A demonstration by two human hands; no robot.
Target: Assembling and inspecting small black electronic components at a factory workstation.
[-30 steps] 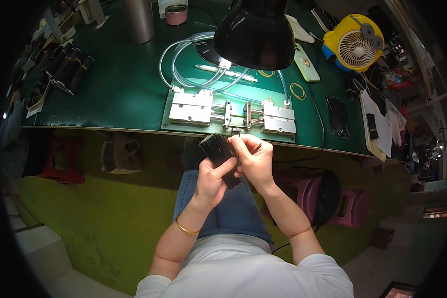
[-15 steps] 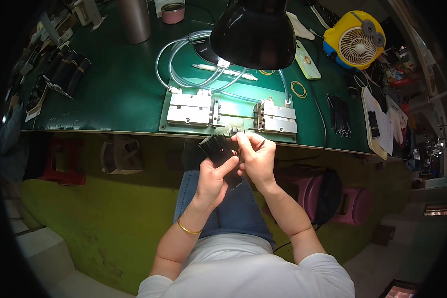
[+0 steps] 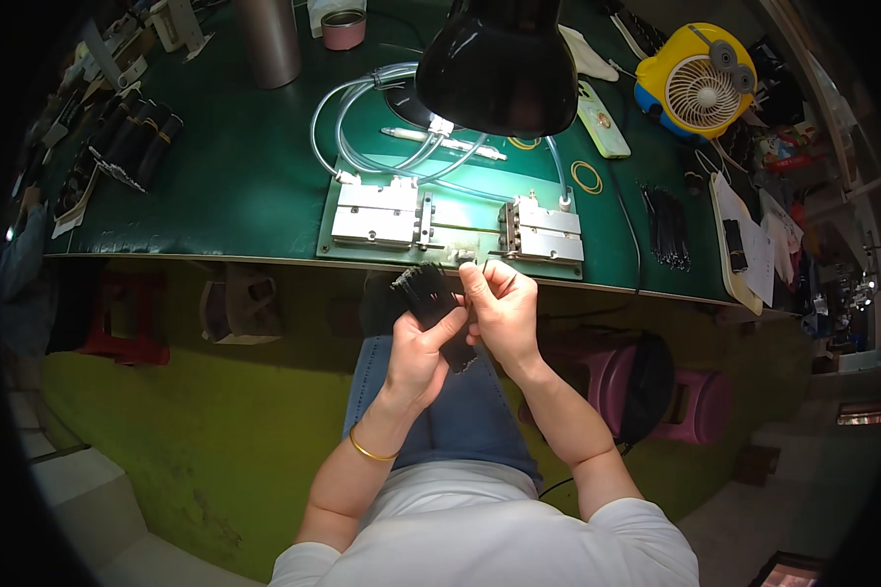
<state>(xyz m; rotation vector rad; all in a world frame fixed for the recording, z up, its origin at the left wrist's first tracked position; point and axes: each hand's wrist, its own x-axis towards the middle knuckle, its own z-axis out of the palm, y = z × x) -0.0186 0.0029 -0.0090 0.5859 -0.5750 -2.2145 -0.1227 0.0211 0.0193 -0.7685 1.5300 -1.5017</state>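
Note:
My left hand (image 3: 423, 354) is closed round a bundle of short, thin black wires (image 3: 425, 293), held just off the table's front edge. The bundle's upper ends fan out past my thumb, and its lower end shows beneath the fingers. Close beside it, my right hand (image 3: 505, 307) pinches with thumb and forefinger; a thin black wire shows at its fingers, though the tips partly hide it. Just beyond my hands is a metal fixture with a left silver block (image 3: 374, 213) and a right silver block (image 3: 546, 233), a gap between them.
A black lamp (image 3: 499, 73) hangs over the fixture, and clear tubes (image 3: 335, 122) loop behind it. More black wires (image 3: 667, 230) lie on the green table (image 3: 235, 176) at right, near a phone (image 3: 602, 119) and a yellow fan (image 3: 700, 83). Black bundles (image 3: 132, 137) lie at left.
My right hand has shifted slightly left, its fingertips lower against the bundle. A dark strand that stood up by its fingertips no longer shows clearly. My left hand stays nearly still.

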